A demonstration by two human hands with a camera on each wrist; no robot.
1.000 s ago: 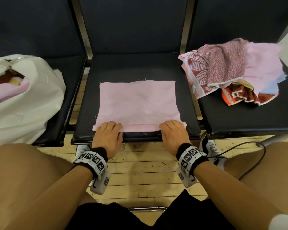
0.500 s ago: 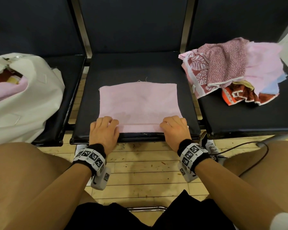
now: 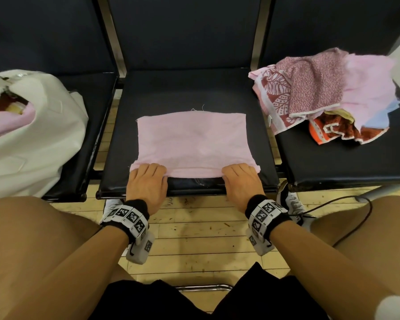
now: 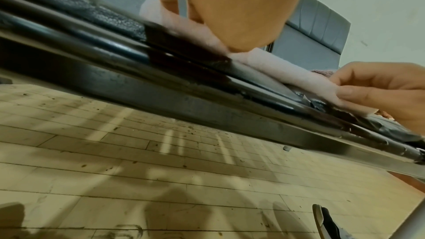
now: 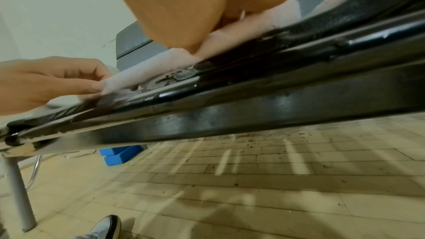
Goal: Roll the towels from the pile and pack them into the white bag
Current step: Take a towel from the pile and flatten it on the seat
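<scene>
While hands [image 3: 147,183] grip, towel's [image 3: 194,142] rolled edge beneath

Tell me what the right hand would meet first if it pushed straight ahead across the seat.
The right hand already grips the rolled near edge of the pink towel, so it meets more towel first. Beyond that lies bare seat, then probably the backrest.

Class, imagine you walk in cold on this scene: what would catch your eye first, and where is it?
First, the pink towel spread on the middle seat, its near edge being rolled under the left hand and right hand. Then the colourful towel pile on the right seat, and the white bag on the left seat.
</scene>
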